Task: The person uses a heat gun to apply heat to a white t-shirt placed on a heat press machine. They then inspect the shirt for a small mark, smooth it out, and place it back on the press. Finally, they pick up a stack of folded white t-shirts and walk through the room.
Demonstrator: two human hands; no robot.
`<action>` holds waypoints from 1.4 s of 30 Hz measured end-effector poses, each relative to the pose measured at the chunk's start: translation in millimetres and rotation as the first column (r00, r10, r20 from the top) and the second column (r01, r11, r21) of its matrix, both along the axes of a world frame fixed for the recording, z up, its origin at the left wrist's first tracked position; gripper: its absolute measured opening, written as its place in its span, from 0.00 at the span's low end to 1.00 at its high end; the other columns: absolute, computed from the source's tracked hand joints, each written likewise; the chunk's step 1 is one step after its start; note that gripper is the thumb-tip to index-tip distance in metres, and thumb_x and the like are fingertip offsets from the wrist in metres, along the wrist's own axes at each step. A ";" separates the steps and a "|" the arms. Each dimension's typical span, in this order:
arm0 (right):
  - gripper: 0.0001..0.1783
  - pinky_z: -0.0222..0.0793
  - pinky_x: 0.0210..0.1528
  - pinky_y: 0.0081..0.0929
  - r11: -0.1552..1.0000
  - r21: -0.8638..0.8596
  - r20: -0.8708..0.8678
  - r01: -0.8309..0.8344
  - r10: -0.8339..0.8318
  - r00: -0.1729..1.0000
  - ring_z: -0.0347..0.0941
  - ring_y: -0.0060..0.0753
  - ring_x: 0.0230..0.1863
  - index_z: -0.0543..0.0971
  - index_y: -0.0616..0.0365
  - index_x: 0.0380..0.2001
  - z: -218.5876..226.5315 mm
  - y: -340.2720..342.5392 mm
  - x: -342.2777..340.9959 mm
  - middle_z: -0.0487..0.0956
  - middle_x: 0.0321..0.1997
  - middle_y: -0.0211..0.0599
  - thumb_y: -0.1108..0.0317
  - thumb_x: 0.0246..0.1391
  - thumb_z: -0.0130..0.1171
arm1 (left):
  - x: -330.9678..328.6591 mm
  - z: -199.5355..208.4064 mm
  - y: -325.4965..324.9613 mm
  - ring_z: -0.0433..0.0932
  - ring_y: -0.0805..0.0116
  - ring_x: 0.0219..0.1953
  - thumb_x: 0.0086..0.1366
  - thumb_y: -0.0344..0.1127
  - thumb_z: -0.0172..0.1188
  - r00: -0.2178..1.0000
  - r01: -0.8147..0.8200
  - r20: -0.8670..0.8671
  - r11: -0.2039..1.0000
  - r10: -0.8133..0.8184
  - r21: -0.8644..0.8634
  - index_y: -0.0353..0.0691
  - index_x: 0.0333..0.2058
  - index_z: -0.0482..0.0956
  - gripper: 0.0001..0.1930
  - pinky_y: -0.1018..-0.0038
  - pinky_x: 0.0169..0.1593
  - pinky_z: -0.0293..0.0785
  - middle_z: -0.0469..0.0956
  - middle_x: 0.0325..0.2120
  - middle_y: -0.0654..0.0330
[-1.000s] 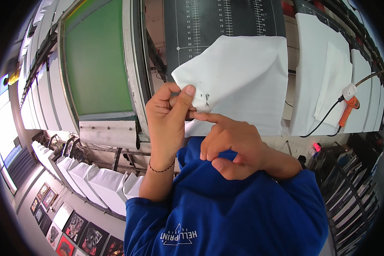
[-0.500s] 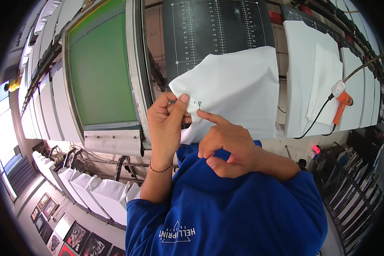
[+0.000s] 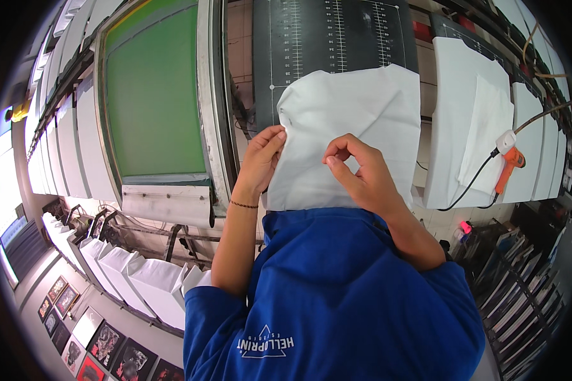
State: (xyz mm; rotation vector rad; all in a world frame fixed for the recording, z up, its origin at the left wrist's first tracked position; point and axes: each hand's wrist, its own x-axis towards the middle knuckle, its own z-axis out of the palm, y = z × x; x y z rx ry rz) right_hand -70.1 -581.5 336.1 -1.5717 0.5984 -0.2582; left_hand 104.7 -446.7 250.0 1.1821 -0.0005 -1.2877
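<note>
A white cloth [image 3: 356,101], probably a garment, lies wrinkled over the near part of a black board [image 3: 356,38] with white ruler marks. At the cloth's left edge my left hand [image 3: 264,159] pinches the fabric between thumb and forefinger, where it folds up a little. My right hand [image 3: 365,174] hovers above the middle of the cloth, its thumb and forefinger tips brought together and the other fingers curled. Whether anything tiny sits between those tips cannot be made out. The small dark marks seen on the cloth earlier are not visible.
On the left stands a framed screen [image 3: 156,95] with green mesh. To the right, a white-covered board [image 3: 451,114] carries a folded white cloth [image 3: 486,133] and an orange heat gun [image 3: 510,168] with its cable. Several white boards line both sides. A rack [image 3: 527,286] stands lower right.
My left hand has let the lifted corner fall back and now grips the cloth's left edge. My right hand has moved right, off the marked spot, its pointing forefinger now curled to the thumb.
</note>
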 end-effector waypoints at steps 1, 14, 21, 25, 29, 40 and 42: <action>0.06 0.60 0.20 0.19 1.000 0.008 -0.008 -0.005 0.005 1.000 0.73 0.19 0.31 0.75 0.59 0.35 -5.0 1.3 2.2 0.77 0.30 0.29 0.68 0.58 0.56 | -1.7 3.8 -2.8 0.66 0.86 0.30 0.69 0.34 0.56 0.999 -0.008 -0.042 1.000 0.007 -0.004 0.38 0.44 0.77 0.09 0.87 0.35 0.64 0.74 0.30 0.72; 0.07 0.63 0.23 0.22 0.999 0.052 0.102 -0.016 0.011 0.995 0.75 0.25 0.34 0.75 0.59 0.37 -23.1 -4.6 15.9 0.78 0.32 0.33 0.70 0.56 0.57 | -9.4 19.7 -18.8 0.68 0.88 0.31 0.68 0.30 0.54 0.997 0.029 -0.068 0.999 -0.026 0.039 0.37 0.43 0.76 0.08 0.87 0.34 0.65 0.76 0.33 0.71; 0.07 0.66 0.27 0.21 0.998 -0.058 -0.010 0.025 -0.026 1.000 0.75 0.23 0.35 0.75 0.60 0.38 -24.3 -9.1 22.3 0.78 0.33 0.30 0.71 0.56 0.58 | -14.8 37.4 -28.2 0.68 0.89 0.29 0.69 0.31 0.54 0.997 -0.016 -0.078 0.999 0.018 0.033 0.37 0.41 0.76 0.06 0.88 0.32 0.64 0.76 0.32 0.71; 0.06 0.70 0.40 0.24 0.997 0.068 0.085 0.041 -0.047 0.995 0.74 0.22 0.32 0.74 0.61 0.36 -22.5 -9.9 22.3 0.77 0.31 0.31 0.71 0.57 0.56 | -12.2 27.5 -20.9 0.60 0.91 0.22 0.69 0.33 0.55 0.999 0.024 -0.048 1.000 -0.024 -0.009 0.39 0.39 0.78 0.05 0.89 0.24 0.55 0.73 0.26 0.75; 0.07 0.66 0.60 0.41 0.884 0.467 0.282 -0.014 -0.135 0.950 0.70 0.19 0.25 0.71 0.60 0.32 -20.0 -11.2 16.1 0.74 0.26 0.31 0.68 0.61 0.50 | -12.1 35.3 -21.9 0.57 0.91 0.20 0.68 0.33 0.57 1.000 0.014 0.005 1.000 -0.014 0.007 0.40 0.38 0.78 0.05 0.88 0.22 0.51 0.70 0.24 0.77; 0.07 0.49 0.72 0.45 0.844 0.529 0.316 -0.088 -0.100 0.944 0.67 0.16 0.22 0.70 0.59 0.28 -14.5 -6.7 16.0 0.73 0.23 0.28 0.69 0.59 0.49 | -17.2 45.1 -23.6 0.57 0.88 0.18 0.65 0.31 0.61 0.998 -0.051 0.034 0.996 0.048 0.079 0.36 0.38 0.81 0.06 0.86 0.21 0.50 0.69 0.19 0.75; 0.07 0.47 0.72 0.48 0.889 0.447 0.314 -0.102 -0.049 0.948 0.67 0.17 0.22 0.70 0.58 0.28 -13.0 -4.2 15.2 0.73 0.23 0.27 0.68 0.59 0.50 | -17.8 46.4 -23.3 0.57 0.88 0.18 0.65 0.31 0.62 0.997 -0.056 0.061 0.993 0.050 0.102 0.36 0.37 0.81 0.06 0.85 0.21 0.50 0.69 0.18 0.75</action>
